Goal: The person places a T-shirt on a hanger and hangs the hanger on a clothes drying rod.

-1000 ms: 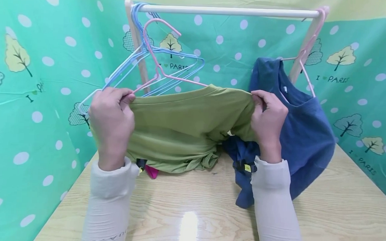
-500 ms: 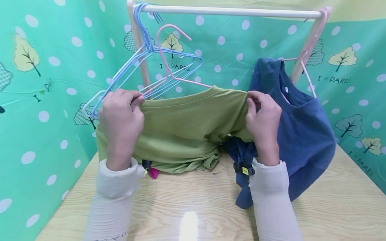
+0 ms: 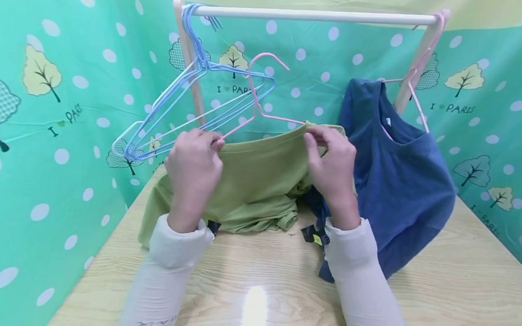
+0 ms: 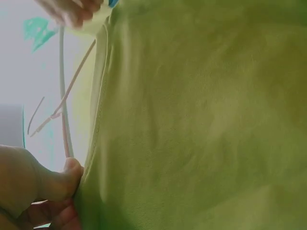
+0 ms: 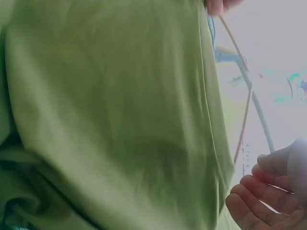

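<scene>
A green T-shirt [image 3: 261,168] is spread between my hands in the head view, its neckline upward. A pink hanger [image 3: 258,103] sits inside the neck, its hook and upper arms showing and its ends hidden by cloth. My left hand [image 3: 195,172] pinches the neckline's left side, where the hanger arm meets the cloth; the left wrist view shows the thumb [image 4: 72,175] pressed on that edge. At the right shoulder, my right hand [image 3: 332,160] has loosely bent fingers. The right wrist view shows those fingertips [image 5: 237,201] at the cloth's edge, with the thumb off it.
A rack with a white rail [image 3: 313,14] stands behind. Several blue hangers [image 3: 200,60] hang at its left end. At the right end a blue garment [image 3: 411,187] hangs on another pink hanger [image 3: 418,106]. Below is a wooden table [image 3: 257,278]; patterned cloth [image 3: 49,175] surrounds it.
Both hands have shifted: the left one rightward with the T-shirt and hanger, the right one inward from the sleeve to the neckline's corner, its fingers loosened. The hanger's hook has moved right and down.
</scene>
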A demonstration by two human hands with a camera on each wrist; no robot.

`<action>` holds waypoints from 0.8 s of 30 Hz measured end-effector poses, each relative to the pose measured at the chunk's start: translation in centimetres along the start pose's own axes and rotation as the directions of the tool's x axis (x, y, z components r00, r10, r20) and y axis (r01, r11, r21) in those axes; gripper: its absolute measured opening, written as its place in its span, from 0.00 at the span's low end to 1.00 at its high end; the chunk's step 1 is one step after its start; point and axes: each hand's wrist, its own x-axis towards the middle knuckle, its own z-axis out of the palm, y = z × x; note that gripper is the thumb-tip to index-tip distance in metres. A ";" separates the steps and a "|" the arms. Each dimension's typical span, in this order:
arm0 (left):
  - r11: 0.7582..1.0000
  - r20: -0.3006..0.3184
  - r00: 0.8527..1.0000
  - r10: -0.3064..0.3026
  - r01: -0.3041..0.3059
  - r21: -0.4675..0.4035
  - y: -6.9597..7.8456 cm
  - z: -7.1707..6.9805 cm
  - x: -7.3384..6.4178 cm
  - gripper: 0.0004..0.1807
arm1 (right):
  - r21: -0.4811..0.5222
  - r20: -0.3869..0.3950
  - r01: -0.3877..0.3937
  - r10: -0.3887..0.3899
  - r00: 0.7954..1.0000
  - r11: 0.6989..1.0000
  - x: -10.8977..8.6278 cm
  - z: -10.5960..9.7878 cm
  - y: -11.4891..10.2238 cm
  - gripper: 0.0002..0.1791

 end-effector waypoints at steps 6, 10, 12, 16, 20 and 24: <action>0.999 0.038 0.999 0.035 -0.035 -0.003 1.0 1.2 -0.7 0.04 | 0.086 0.107 -0.072 0.063 0.992 0.994 -0.5 1.4 -0.5 0.09; 0.999 0.074 0.997 0.038 -0.039 0.013 1.7 1.9 -1.1 0.03 | 0.091 0.175 -0.118 0.101 0.979 0.989 -0.7 2.0 -0.5 0.10; 0.998 0.094 0.994 0.049 -0.052 0.027 2.0 2.2 -1.3 0.03 | 0.101 0.194 -0.142 0.121 0.974 0.985 -0.9 2.2 -0.4 0.11; 0.995 0.133 0.988 0.077 -0.085 0.054 2.4 2.8 -1.8 0.03 | 0.176 0.238 -0.252 0.207 0.949 0.952 -1.0 2.4 -0.6 0.13; 0.995 0.150 0.986 0.067 -0.077 0.066 2.8 3.0 -2.0 0.03 | 0.379 0.332 -0.493 0.382 0.863 0.784 -1.0 2.5 -1.1 0.16; 0.995 0.169 0.984 0.054 -0.066 0.070 3.1 3.1 -2.1 0.04 | 0.587 0.416 -0.633 0.483 0.770 0.504 -1.1 3.0 -1.7 0.17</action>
